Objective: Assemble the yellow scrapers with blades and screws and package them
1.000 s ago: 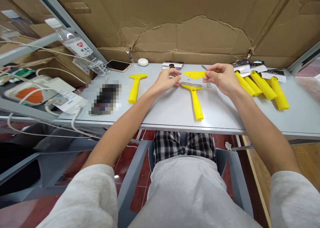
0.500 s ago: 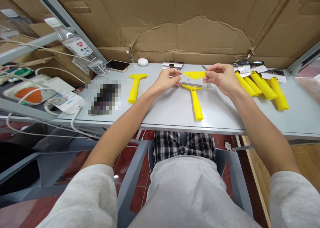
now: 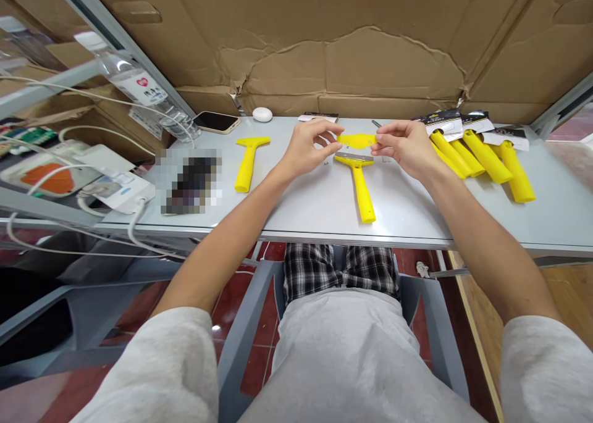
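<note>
A small yellow plate [image 3: 357, 141] with small holes is held level above the table. My right hand [image 3: 405, 145] pinches its right end, and a thin dark rod [image 3: 376, 124] sticks out beyond those fingers. At the plate's left end, the thumb and index finger of my left hand [image 3: 308, 145] close round the edge. Just below the plate, a yellow scraper [image 3: 362, 194] with a grey metal strip across its head lies on the table. Farther left lies another yellow scraper handle [image 3: 248, 165]. Tiny dark bits near the left fingertips are too small to name.
Several yellow-handled scrapers with card sleeves [image 3: 486, 154] lie at right. A black-and-white card [image 3: 318, 117], white oval case [image 3: 262, 114] and phone [image 3: 216, 121] lie along the back. A water bottle [image 3: 143, 89] leans left, near a power strip [image 3: 123, 191]. Cardboard [image 3: 296, 52] walls the back.
My left hand has moved right to the yellow plate's left end. The plate has come slightly lower, closer to the scraper head. My right hand keeps its hold.
</note>
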Motion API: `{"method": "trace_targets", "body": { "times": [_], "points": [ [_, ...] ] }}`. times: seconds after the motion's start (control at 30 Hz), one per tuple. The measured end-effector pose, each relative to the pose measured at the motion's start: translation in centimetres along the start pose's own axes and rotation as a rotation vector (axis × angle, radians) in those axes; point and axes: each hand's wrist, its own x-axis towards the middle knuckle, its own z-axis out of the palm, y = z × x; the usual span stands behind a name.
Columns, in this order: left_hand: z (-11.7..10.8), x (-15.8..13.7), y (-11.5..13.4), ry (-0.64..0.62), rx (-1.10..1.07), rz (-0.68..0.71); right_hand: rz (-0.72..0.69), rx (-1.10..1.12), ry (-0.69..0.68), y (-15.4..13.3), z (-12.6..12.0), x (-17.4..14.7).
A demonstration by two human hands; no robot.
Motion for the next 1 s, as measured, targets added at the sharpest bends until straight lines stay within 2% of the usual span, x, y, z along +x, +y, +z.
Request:
{"method": "trace_targets", "body": {
  "times": [0.23,0.43,1.0],
  "points": [
    [0.0,0.1,-0.6,0.028,0.088,-0.013,0.014,0.021,-0.014,0.1,0.0,-0.1],
    [-0.2,0.2,-0.9,0.053,0.111,0.052,0.024,0.048,-0.012,-0.1,0.2,-0.3],
    [-0.5,0.2,-1.0,0.053,0.151,-0.005,0.026,0.064,-0.034,0.4,0.0,0.1]
  ]
}}
